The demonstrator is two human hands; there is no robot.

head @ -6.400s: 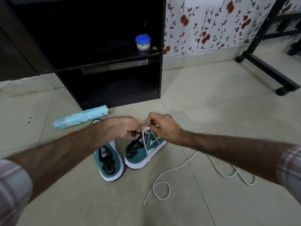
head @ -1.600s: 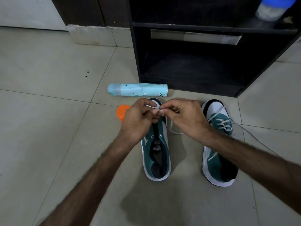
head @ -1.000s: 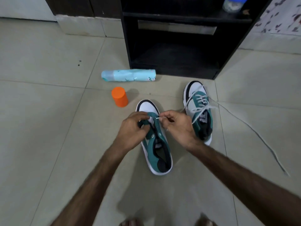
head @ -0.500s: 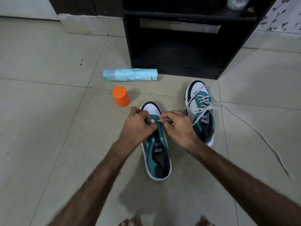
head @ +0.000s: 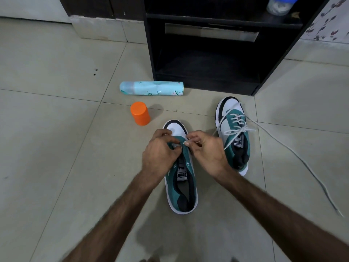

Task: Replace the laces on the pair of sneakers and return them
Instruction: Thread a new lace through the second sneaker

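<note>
Both hands work at the front eyelets of the unlaced sneaker (head: 181, 178) under them: the left hand (head: 160, 154) grips the upper, the right hand (head: 205, 154) pinches a lace (head: 196, 142) tip. Better to keep the flap steady and push the tip straight through. The laced sneaker (head: 233, 133) lies just right of the right hand.

The near sneaker (head: 181, 178) was teal with a white toe, a black toe rim, a white sole and a dark lining; its tongue label was white with black lettering. The far sneaker (head: 233, 133) showed the same teal, white and black, crossed by a white lace (head: 294, 154). The spray can (head: 152, 88) was pale aqua with a small leaf and flower print. The cap (head: 140, 113) was plain orange. The cabinet (head: 207, 53) was black, the floor (head: 56, 148) pale greenish-beige tile, and the wallpaper (head: 328, 21) white with dark stems and red flowers.
</note>
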